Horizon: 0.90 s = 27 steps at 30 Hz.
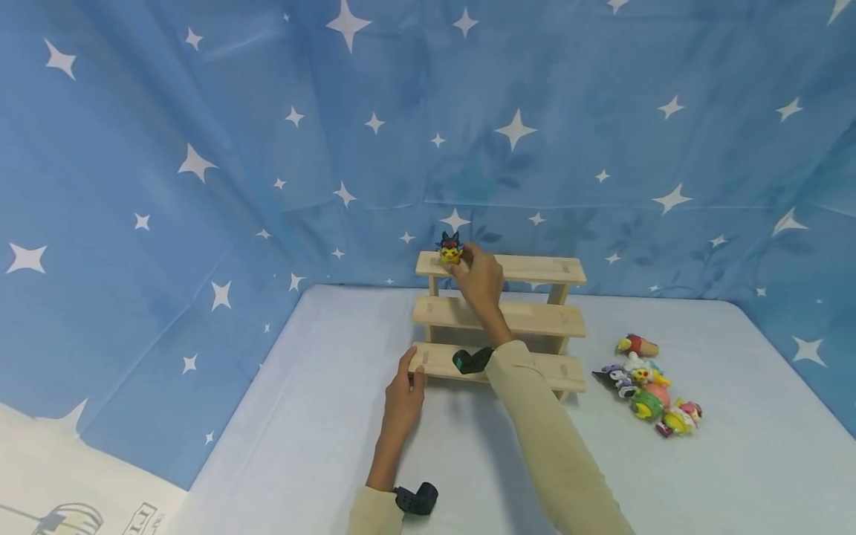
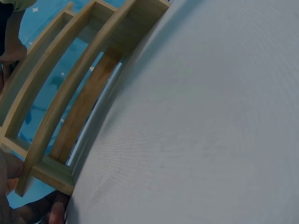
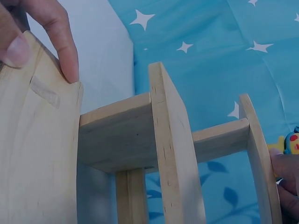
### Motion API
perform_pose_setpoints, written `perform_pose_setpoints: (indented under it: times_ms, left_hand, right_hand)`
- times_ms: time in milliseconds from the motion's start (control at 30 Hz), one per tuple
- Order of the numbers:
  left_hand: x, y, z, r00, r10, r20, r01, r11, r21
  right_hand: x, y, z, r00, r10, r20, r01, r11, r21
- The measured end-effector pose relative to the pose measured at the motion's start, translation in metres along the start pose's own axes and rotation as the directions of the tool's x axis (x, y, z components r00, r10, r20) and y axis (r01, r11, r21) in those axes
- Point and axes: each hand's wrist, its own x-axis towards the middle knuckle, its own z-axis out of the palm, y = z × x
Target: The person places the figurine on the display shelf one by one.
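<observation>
A three-tier wooden display shelf stands on the white table. At the left end of its top tier, my right hand pinches a small yellow figurine wearing a dark, horned hood. In the right wrist view, only part of that figurine shows, beside the fingertips at the frame's edge. My left hand holds the left end of the bottom tier, thumb and fingers about the plank. The left wrist view has the left hand at the shelf's corner, partly cut off.
A loose cluster of toy figurines lies right of the shelf, including a brown-and-red one, a green one and a black-and-purple one. A blue star-patterned cloth hangs behind the table.
</observation>
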Motion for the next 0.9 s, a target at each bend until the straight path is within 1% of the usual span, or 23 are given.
perform_pose_setpoints:
  times_ms: [200,267,367,433,533,667,767,900]
  left_hand:
    - [-0.002,-0.001,0.001,1.0,-0.003,0.007,0.003,1.0,-0.009]
    - [-0.003,-0.001,0.001,1.0,0.011,-0.007,-0.011,1.0,-0.007]
    - [-0.003,-0.001,0.001,0.998,0.052,-0.027,-0.052,0.999,-0.001]
    - [-0.002,-0.001,0.001,0.997,0.066,-0.032,-0.066,0.998,0.0]
    - [-0.001,-0.002,0.0,0.999,0.047,-0.015,-0.047,0.999,-0.011]
    - [0.0,-0.003,0.0,1.0,-0.008,0.016,0.009,0.999,-0.035]
    - [0.0,-0.003,-0.002,0.999,-0.027,0.03,0.028,0.999,-0.042]
    - [0.0,-0.003,-0.003,0.999,-0.033,0.03,0.035,0.998,-0.045]
  right_hand:
    - [-0.008,0.007,-0.007,1.0,-0.006,0.006,0.006,1.0,0.018]
    - [-0.011,0.008,-0.01,1.0,-0.014,0.0,0.014,1.0,0.015]
    - [-0.015,0.01,-0.015,0.999,-0.028,-0.016,0.028,1.0,0.009]
    - [-0.018,0.01,-0.018,0.999,-0.039,-0.028,0.039,0.999,0.001]
    - [-0.024,0.011,-0.023,0.999,-0.042,-0.033,0.042,0.999,0.003]
    - [-0.034,0.016,-0.028,0.997,-0.068,-0.041,0.069,0.997,0.03]
    - [-0.043,0.02,-0.032,0.994,-0.084,-0.062,0.089,0.993,0.079]
    - [-0.056,0.024,-0.04,0.991,-0.068,-0.115,0.089,0.978,0.189]
